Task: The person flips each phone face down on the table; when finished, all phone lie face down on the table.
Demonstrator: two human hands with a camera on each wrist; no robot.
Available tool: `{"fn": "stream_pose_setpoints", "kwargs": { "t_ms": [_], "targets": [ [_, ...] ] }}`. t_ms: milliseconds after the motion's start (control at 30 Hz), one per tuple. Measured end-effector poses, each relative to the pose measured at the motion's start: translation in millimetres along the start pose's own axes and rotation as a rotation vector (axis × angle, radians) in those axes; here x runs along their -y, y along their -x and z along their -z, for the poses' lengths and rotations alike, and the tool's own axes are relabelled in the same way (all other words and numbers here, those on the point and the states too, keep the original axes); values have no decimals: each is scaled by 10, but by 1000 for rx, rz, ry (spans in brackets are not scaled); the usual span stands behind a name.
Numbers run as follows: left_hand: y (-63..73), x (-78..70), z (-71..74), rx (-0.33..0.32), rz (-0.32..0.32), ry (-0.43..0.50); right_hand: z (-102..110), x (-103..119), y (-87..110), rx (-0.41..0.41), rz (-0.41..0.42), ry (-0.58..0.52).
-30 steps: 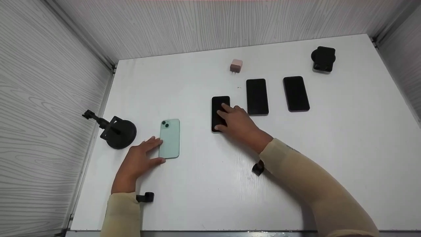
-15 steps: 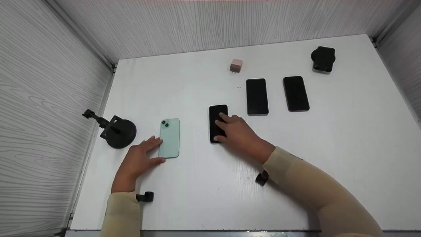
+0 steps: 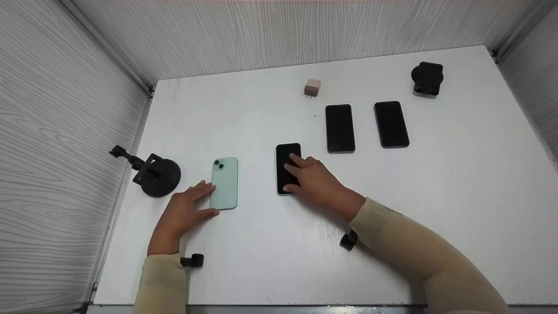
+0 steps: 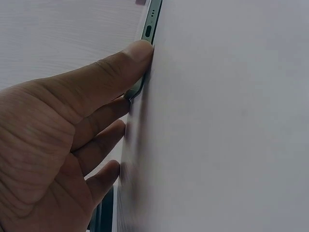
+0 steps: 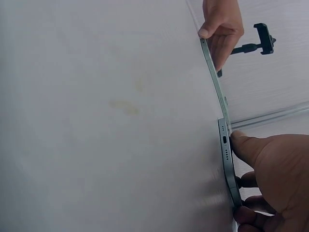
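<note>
A mint-green phone (image 3: 224,184) lies back up on the white table, its two camera lenses at the top left. My left hand (image 3: 181,213) touches it, fingertips at its left edge and thumb at its bottom edge. In the left wrist view the thumb (image 4: 137,53) lies against the edge beside the charging port. To the right, a black-screened phone (image 3: 284,163) lies screen up under my right hand (image 3: 318,183), whose extended fingers and thumb rest on the glass. The right wrist view shows this phone's bottom edge (image 5: 225,145) flat against the table.
Two more black-screened phones (image 3: 340,128) (image 3: 391,124) lie right of centre. Behind them are a pink plug charger (image 3: 312,87) and a black holder-like device (image 3: 427,78). A black suction-base phone mount (image 3: 159,178) stands at left. Wood-grain panels (image 3: 279,35) enclose the table.
My right hand has slid the black-screened phone toward the table's front edge, slightly leftward, slowing by now. My left hand and the green phone have stayed in place.
</note>
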State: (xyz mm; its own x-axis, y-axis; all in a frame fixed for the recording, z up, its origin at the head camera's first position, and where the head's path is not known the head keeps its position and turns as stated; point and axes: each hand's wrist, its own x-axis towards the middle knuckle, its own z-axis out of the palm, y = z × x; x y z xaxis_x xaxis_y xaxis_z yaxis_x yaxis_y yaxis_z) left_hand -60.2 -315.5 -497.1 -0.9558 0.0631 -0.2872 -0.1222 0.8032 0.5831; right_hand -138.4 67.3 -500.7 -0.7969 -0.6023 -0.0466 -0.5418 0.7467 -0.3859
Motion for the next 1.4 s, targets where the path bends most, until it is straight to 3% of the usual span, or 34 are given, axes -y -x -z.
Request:
{"fn": "stream_pose_setpoints", "kwargs": {
  "t_ms": [233,433,600,767,1100,1400],
  "targets": [
    [31,-103,-43,-53,-51,-95,4,23,8,1,9,-5],
    [-34,-518,-204,-101,-156,-148,18,24,21,5,-19,-12],
    [-91,-891,-423,-46,-199,-183,7,29,43,7,-26,-23],
    [-165,-1094,-641,-9,-246,-229,-30,28,69,-3,-13,-19],
    [-321,-1195,-868,3,-288,-233,-47,4,116,18,-21,-82],
    [-364,-1173,-912,25,-299,-182,29,-155,129,52,-12,-236]
  ]
}}
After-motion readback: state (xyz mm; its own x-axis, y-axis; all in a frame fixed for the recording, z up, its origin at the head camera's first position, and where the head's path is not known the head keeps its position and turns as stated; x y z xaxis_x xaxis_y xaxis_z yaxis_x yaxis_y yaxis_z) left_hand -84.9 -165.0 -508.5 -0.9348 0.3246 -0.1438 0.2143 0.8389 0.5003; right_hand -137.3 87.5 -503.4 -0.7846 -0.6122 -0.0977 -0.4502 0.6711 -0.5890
